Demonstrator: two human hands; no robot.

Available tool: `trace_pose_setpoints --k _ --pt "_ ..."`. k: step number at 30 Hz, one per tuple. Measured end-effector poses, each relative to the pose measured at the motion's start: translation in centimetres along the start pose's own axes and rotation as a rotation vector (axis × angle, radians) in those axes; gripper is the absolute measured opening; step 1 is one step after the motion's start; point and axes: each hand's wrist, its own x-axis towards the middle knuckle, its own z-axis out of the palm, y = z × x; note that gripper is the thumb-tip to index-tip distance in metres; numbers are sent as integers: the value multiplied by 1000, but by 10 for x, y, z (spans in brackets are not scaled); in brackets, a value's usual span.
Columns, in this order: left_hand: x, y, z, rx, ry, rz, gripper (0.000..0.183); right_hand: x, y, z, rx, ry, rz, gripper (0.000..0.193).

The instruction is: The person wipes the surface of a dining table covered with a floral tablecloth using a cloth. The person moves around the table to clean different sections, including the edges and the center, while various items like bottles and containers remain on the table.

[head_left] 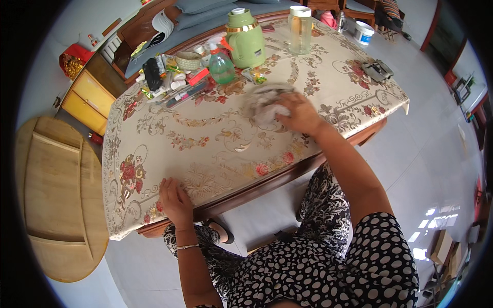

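The rag (267, 104) lies bunched on the flowered cover (197, 128) of the table (226, 203), right of the middle, between the near edge and the far one. The right hand (300, 115) is over it, palm down, fingers curled about its near side; the bunching probably gives the hand something thick to press on, though blur hides how firm the grip is. The left hand (174, 200) rests at the near edge, toward the near left corner, fingers loosely spread and nothing seen in them; it likely steadies the body, and may keep the cover from slipping. The flask (245, 43) and jar (300, 33) stand upright by the far edge, perhaps to be out of the arm's way. The spray bottle (221, 66) stands just on the near side of the flask, its head turned so that it could be picked up readily. The bowl (188, 60) sits among small packets toward the far left corner, as if loose things are kept together there, while a grey pouch (377, 71) lies alone near the right edge
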Motion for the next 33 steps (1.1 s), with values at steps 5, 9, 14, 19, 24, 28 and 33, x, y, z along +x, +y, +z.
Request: trace_pose_setpoints --k 5,9,14,19,24,28,33 --pt "-4 -3 0 5 1 16 20 -71 79 -70 -165 70 225 47" --pt "-3 -3 1 2 10 21 20 -126 149 -115 -387 55 539 49" --pt "2 2 8 -7 18 -29 19 -178 188 -118 -492 193 530 51" --pt "-2 1 4 9 5 -31 20 -162 90 -100 -365 176 339 55" --pt "-1 2 5 0 8 -58 20 -129 -23 -87 -197 -16 210 66" --pt "1 3 5 -2 12 -86 18 -105 -93 -58 -198 -94 15 63" --pt "-2 2 1 15 19 -84 19 -70 -169 -11 -112 44 -334 32"
